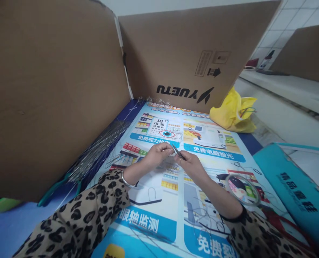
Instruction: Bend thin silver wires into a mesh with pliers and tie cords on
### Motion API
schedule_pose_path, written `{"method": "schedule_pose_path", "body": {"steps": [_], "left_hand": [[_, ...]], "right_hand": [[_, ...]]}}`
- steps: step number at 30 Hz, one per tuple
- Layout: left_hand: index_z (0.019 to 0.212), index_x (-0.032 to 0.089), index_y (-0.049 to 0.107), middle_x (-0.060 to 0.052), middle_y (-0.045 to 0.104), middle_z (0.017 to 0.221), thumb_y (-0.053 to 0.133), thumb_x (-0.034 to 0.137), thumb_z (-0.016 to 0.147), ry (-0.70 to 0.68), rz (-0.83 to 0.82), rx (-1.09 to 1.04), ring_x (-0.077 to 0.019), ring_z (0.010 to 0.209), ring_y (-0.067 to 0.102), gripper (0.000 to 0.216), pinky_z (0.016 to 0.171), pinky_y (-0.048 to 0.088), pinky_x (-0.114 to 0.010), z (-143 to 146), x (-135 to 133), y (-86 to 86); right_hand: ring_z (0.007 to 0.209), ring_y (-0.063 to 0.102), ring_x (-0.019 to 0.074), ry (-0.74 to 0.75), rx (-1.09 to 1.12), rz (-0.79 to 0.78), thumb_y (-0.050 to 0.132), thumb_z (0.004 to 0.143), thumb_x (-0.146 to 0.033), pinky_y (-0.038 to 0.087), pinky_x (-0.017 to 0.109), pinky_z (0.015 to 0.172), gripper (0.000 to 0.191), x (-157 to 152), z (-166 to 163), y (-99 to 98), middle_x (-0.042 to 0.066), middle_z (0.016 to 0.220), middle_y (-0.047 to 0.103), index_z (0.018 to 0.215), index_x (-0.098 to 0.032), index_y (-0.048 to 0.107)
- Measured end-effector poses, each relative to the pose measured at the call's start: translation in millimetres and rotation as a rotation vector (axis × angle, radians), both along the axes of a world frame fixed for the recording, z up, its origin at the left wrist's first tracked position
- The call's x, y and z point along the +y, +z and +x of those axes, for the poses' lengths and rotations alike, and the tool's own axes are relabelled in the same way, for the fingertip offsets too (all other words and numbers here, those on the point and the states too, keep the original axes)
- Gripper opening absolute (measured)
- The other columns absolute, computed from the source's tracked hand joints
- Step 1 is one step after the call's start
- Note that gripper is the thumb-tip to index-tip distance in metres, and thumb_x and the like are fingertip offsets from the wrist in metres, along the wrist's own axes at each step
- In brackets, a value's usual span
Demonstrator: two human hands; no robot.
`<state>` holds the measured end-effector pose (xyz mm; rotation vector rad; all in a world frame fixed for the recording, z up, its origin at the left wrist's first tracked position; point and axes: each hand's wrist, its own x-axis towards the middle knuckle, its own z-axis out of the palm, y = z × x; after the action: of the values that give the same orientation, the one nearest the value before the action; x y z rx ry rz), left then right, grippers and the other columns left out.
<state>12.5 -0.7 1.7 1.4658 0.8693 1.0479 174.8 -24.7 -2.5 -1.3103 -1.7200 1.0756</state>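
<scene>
My left hand (159, 154) is closed in a pinch above the printed poster, a silver bangle (127, 181) round its wrist. Thin wire (169, 168) shows just beneath its fingertips, and the pinch appears to be on it. Close beside it, my right hand (190, 165) is wrapped round dark pointed tweezers (177, 151), their tips angled up and left toward the left fingers. The exact point where tweezers and wire meet is too small to make out. Several loose bent wires (202, 218) lie on the poster below the hands.
A bundle of straight wires (99, 148) and teal-handled pliers (54, 188) lie at left beside a tall cardboard panel (54, 89). Another panel (175, 53) stands behind. At right are a yellow bag (232, 113), a clear round dish (242, 190) and a teal box (291, 179).
</scene>
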Motion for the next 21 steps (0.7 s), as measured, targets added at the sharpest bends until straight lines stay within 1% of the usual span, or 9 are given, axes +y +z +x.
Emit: {"method": "schedule_pose_path", "body": {"steps": [4,6,8,10,13,15,17,19,21], "left_hand": [[0.070,0.014,0.056,0.000,0.057,0.072,0.058,0.028,0.075,-0.035,-0.019,0.011,-0.0102,0.067,0.050,0.015,0.065,0.039,-0.023,-2,-2,2.4],[0.071,0.014,0.057,0.000,0.056,0.070,0.058,0.032,0.076,-0.058,-0.010,0.038,-0.0105,0.066,0.049,0.019,0.064,0.039,-0.023,-5,-2,3.8],[0.072,0.013,0.059,-0.002,0.057,0.071,0.056,0.037,0.078,-0.072,-0.004,0.054,-0.0120,0.069,0.050,0.025,0.065,0.039,-0.023,-8,-1,3.7],[0.081,0.013,0.062,-0.005,0.061,0.081,0.049,0.041,0.083,-0.100,0.008,0.034,-0.0145,0.078,0.053,0.030,0.067,0.039,-0.024,-11,1,1.6],[0.094,0.016,0.064,-0.008,0.061,0.096,0.040,0.044,0.087,-0.093,0.022,-0.021,-0.0185,0.091,0.052,0.038,0.069,0.040,-0.026,-14,6,-4.0],[0.100,0.017,0.064,-0.009,0.060,0.104,0.034,0.045,0.089,-0.073,0.018,-0.043,-0.0193,0.094,0.051,0.042,0.069,0.040,-0.027,-16,10,-7.4],[0.106,0.019,0.062,-0.009,0.058,0.110,0.031,0.048,0.089,-0.062,0.011,-0.041,-0.0190,0.093,0.050,0.046,0.068,0.040,-0.027,-17,13,-9.3],[0.113,0.020,0.058,-0.009,0.053,0.115,0.037,0.052,0.085,-0.111,0.027,0.000,-0.0190,0.092,0.049,0.047,0.069,0.041,-0.027,-18,15,-9.6],[0.122,0.023,0.051,-0.009,0.048,0.120,0.052,0.054,0.077,-0.189,0.074,0.079,-0.0196,0.093,0.048,0.055,0.070,0.042,-0.028,-19,16,-9.5]], "right_hand": [[0.058,0.037,0.0101,-0.017,0.004,0.005,0.051,0.074,-0.035,0.030,0.023,0.054,0.018,1,0,-4.2,-0.005,0.060,0.041,0.067,-0.018,0.050],[0.059,0.038,0.0106,-0.043,0.000,0.015,0.053,0.073,-0.034,0.030,0.023,0.055,0.017,2,-1,-7.6,-0.005,0.060,0.042,0.068,-0.018,0.052],[0.059,0.039,0.0108,-0.074,0.004,0.018,0.054,0.072,-0.034,0.030,0.023,0.054,0.017,2,-2,-10.0,-0.004,0.059,0.043,0.066,-0.018,0.053],[0.058,0.039,0.0109,-0.101,0.026,0.011,0.055,0.072,-0.036,0.030,0.023,0.054,0.018,2,-2,-10.6,-0.004,0.059,0.042,0.066,-0.018,0.053],[0.058,0.039,0.0108,-0.157,0.090,-0.015,0.055,0.073,-0.038,0.031,0.024,0.054,0.020,3,0,-9.2,-0.004,0.059,0.043,0.068,-0.018,0.054],[0.058,0.039,0.0106,-0.208,0.146,-0.037,0.055,0.073,-0.039,0.032,0.024,0.055,0.021,5,3,-8.4,-0.004,0.060,0.045,0.071,-0.018,0.054],[0.055,0.039,0.0101,-0.255,0.207,-0.062,0.055,0.073,-0.041,0.032,0.024,0.053,0.022,8,6,-8.7,-0.004,0.058,0.045,0.073,-0.018,0.053],[0.052,0.039,0.0098,-0.284,0.262,-0.085,0.055,0.073,-0.042,0.032,0.024,0.050,0.024,11,9,-9.2,-0.005,0.054,0.044,0.073,-0.018,0.052],[0.050,0.040,0.0099,-0.301,0.303,-0.103,0.056,0.071,-0.043,0.032,0.024,0.049,0.025,13,11,-9.1,-0.005,0.052,0.045,0.073,-0.018,0.051]]}}
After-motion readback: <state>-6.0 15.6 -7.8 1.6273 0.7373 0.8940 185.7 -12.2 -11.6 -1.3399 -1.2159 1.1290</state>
